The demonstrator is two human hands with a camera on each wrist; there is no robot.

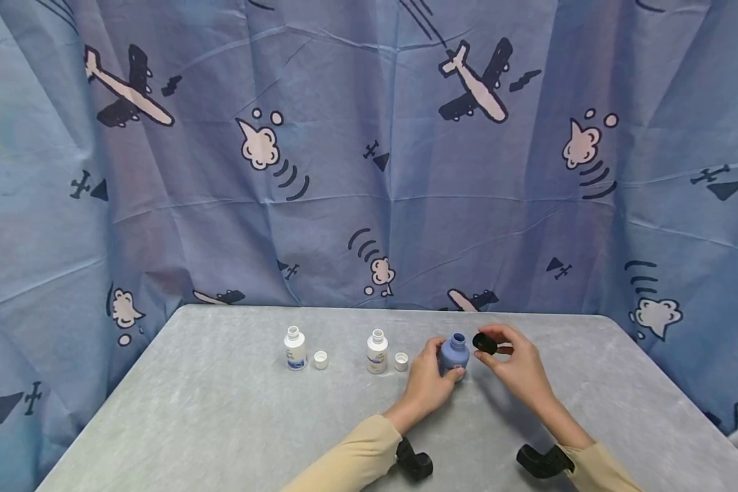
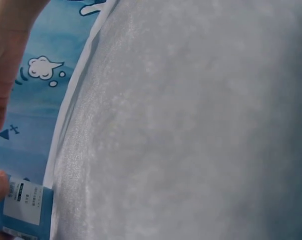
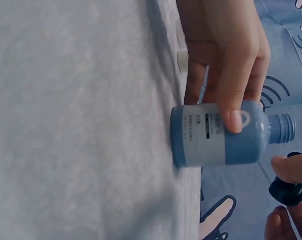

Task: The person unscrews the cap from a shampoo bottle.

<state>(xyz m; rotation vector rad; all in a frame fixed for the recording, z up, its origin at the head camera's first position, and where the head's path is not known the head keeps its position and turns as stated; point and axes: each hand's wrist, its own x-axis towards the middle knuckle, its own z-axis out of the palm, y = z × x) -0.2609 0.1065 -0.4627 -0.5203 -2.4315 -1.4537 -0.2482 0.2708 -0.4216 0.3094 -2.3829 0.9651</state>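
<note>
A small blue bottle [image 1: 454, 353] with an open neck stands on the grey table [image 1: 221, 424]. My left hand [image 1: 429, 380] grips it round the body; in the right wrist view the bottle [image 3: 215, 135] shows its white label under the left hand [image 3: 225, 65]. My right hand [image 1: 513, 362] pinches a black cap [image 1: 484, 343] just right of the bottle's mouth, apart from it. The cap [image 3: 288, 191] sits between fingertips in the right wrist view. The left wrist view shows only a corner of the bottle [image 2: 23, 210].
Two white bottles [image 1: 295, 348] [image 1: 377, 351] stand open to the left, each with a white cap [image 1: 321, 359] [image 1: 401, 361] beside it. A blue curtain [image 1: 369, 150] printed with planes hangs behind the table.
</note>
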